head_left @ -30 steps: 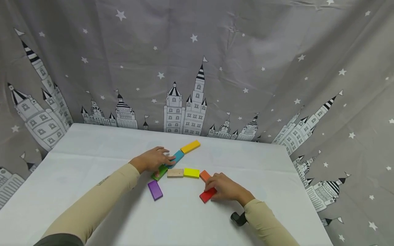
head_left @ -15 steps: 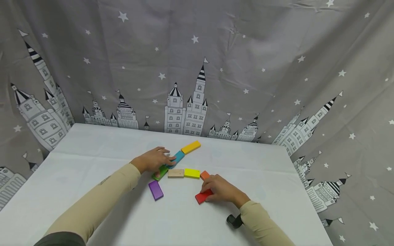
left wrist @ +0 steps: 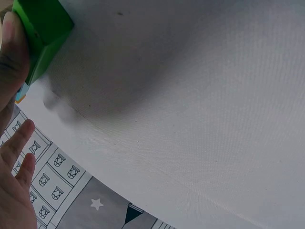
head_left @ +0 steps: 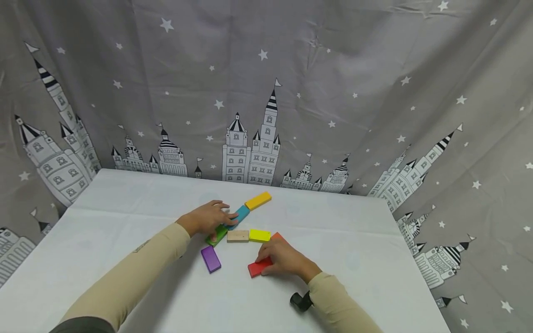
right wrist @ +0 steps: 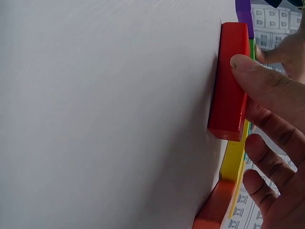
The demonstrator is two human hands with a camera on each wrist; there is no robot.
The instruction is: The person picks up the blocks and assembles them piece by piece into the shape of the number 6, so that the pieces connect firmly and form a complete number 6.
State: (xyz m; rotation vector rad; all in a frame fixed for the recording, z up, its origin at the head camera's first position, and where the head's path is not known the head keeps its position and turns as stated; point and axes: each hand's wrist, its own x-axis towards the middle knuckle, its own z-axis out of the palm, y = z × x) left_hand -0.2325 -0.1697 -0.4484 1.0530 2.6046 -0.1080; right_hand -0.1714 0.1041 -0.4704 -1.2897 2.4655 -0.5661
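Note:
In the head view my left hand (head_left: 207,218) lies over a slanted row of blocks. Its thumb touches the green block (head_left: 216,235) and its fingers reach onto the blue block (head_left: 240,215). The left wrist view has the thumb against the green block (left wrist: 45,28), with other fingers stretched out. My right hand (head_left: 287,259) pinches a red block (head_left: 257,267) between thumb and fingers. The right wrist view puts the thumb on the face of that red block (right wrist: 231,90). An orange block (head_left: 279,237) lies just behind the right hand, partly covered by it.
A purple block (head_left: 211,259) lies near the green one's lower end. Plain wood (head_left: 238,236) and bright yellow (head_left: 260,236) blocks sit end to end in the middle. A deeper yellow block (head_left: 258,200) tops the slanted row. Behind the white table (head_left: 166,185) hangs a grey castle-print curtain (head_left: 333,55).
My right hand has moved left across the table with the red block, bringing it below the wood and bright yellow blocks and uncovering more of the orange one. The left hand has stayed put.

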